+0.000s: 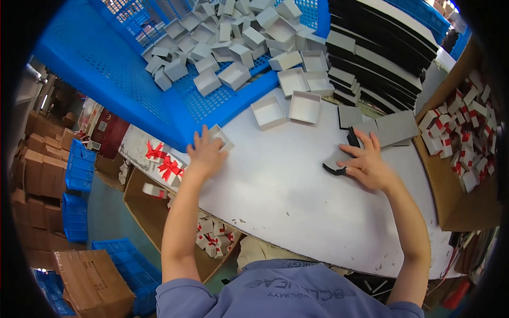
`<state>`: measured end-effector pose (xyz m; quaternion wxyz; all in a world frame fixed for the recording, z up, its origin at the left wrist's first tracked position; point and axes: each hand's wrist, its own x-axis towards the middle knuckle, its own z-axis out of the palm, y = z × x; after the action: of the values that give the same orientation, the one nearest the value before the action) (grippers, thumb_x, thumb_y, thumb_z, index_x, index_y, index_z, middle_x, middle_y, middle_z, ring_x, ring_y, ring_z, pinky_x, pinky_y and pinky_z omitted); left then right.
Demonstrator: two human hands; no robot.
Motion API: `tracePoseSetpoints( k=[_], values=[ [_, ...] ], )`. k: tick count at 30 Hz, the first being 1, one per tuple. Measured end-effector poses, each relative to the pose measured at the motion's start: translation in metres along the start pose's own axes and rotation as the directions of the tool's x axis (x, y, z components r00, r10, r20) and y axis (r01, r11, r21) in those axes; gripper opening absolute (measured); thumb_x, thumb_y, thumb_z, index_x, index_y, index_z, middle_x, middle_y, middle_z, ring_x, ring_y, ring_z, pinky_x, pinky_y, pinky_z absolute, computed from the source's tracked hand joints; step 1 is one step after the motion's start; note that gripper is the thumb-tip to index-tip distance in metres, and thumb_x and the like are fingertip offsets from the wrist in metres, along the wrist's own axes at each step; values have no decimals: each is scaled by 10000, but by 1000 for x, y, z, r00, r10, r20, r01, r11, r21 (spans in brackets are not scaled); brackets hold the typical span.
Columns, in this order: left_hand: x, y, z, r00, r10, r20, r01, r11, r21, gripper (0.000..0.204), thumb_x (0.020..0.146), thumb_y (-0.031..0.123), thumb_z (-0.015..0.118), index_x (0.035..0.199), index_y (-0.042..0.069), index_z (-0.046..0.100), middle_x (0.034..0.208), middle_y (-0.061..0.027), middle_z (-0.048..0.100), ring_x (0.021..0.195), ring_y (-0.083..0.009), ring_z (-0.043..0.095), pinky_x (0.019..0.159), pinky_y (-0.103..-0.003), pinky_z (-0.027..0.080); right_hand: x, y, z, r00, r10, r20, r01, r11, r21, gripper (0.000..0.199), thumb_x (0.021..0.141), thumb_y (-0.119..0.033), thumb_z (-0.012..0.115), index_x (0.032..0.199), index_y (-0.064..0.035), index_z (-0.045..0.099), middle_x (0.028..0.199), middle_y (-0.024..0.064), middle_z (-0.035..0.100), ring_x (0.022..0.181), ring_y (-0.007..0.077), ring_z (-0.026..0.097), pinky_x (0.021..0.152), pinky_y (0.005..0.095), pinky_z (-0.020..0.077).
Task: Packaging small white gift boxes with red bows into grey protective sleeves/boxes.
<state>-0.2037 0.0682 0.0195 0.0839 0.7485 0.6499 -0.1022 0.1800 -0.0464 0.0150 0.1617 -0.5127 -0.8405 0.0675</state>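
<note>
Grey box tray (220,136) being gripped by left hand (205,152) mid-frame, right hand (366,161) fingers spread, pressing black foam pad (335,163) on white table (286,196).

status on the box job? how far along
Done: a carton at the right holds many red-and-white finished boxes. In hand: left hand on an open grey tray, right hand on a dark insert pad. Left: a heap of empty trays in the blue crate, stacked pads.
</note>
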Motion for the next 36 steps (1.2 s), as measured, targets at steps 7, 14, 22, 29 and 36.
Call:
tracePoseSetpoints(
  k=[7,14,22,29,36],
  values=[
    [-58,85,42,778,506,-373,-628,614,-478,862,613,196,792,1331,63,335,1281,-187,425,1178,-376,410,953,-463,380,14,-65,15,894,-215,-393,204,976,-70,285,654,-152,636,935,-128,678,856,9,517,817,218,485,712,352,385],
    [-78,142,65,460,747,-480,-853,223,-471,858,597,188,795,1309,12,349,1248,-180,471,1092,-392,457,920,-442,389,-24,-83,39,958,-277,-77,286,945,161,193,688,-165,614,870,-104,641,820,16,526,764,204,527,653,353,439],
    [-83,114,29,387,911,-142,-919,393,15,471,647,205,718,1102,140,613,1279,-86,491,1105,-431,409,888,-537,362,-142,112,-59,397,443,-804,-746,666,-2,560,743,-269,652,1239,-76,479,1282,176,443,1199,339,385,1010,462,260],
    [-132,88,86,416,854,-313,-909,391,-141,468,674,248,664,1077,23,584,1245,-183,487,1077,-458,418,927,-573,315,-317,284,-165,-573,466,-674,-731,81,678,1030,613,-683,634,1342,-16,343,1310,244,406,1207,395,391,1002,478,290],
    [-142,100,81,421,807,-414,-904,408,-126,404,817,285,569,1110,6,584,1181,-204,523,1052,-429,490,898,-547,368,-327,338,-173,-341,912,-229,-447,57,893,981,636,-753,551,1209,42,510,1152,237,569,1137,323,514,929,366,393]
  ],
)
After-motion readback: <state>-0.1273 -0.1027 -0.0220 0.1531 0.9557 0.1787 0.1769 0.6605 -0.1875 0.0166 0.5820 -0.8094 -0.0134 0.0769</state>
